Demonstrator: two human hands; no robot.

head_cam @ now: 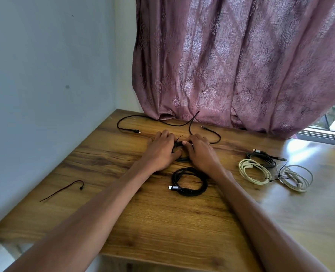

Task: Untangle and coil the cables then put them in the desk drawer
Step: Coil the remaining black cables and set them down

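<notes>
- Done: a black coil (pixel 189 181) near the front, and a dark coil (pixel 262 160), cream coil (pixel 252 174) and white coil (pixel 295 178) at right.
- In hand: left hand (pixel 160 149) and right hand (pixel 201 152) hold a small black coil (pixel 182 159), probably tying it.
- Left: a loose cable (pixel 162 123) by the curtain (pixel 241 61), a stray tie (pixel 64 189); no drawer in view.
- Desk (pixel 162 222) has open room in front; wall at left.

Glossy grained wood desk (pixel 162 222), braided matt black cable (pixel 190 181)
</notes>
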